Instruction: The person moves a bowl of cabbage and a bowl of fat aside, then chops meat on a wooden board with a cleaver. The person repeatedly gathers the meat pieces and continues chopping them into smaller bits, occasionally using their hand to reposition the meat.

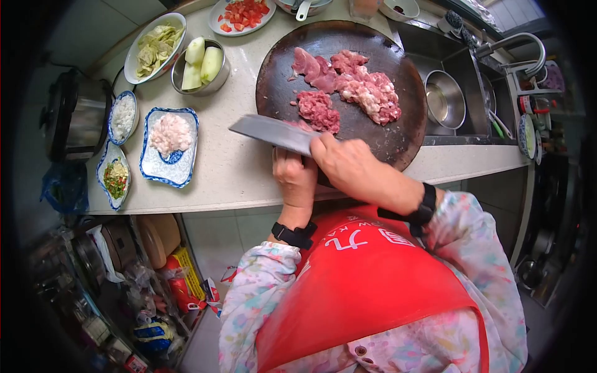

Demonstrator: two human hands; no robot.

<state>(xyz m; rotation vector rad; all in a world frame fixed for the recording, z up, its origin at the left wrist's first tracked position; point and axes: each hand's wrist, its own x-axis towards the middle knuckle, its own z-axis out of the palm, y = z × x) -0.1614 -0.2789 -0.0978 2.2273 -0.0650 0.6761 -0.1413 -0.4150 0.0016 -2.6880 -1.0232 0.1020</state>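
Observation:
My right hand point(356, 166) grips a cleaver point(270, 133), its broad blade pointing left across the near edge of the round chopping board point(283, 68). Just below the blade, my left hand point(292, 177) is closed with fingers curled in; the blade hides the fingertips and anything in them. A bit of red meat shows behind the blade. Farther up the board lie a pile of chopped red meat point(318, 110), a larger heap of fatty meat pieces point(371, 93) and some smooth pink meat slices point(316, 69).
Left on the counter point(233, 177) are a dish of pale minced meat point(171, 133), a dish of chopped seasonings point(115, 179), a bowl of white bits point(124, 116), peeled vegetables point(202, 64), leafy pieces point(157, 50) and diced tomato point(242, 13). A sink point(429, 62) holding a metal bowl point(444, 99) is right.

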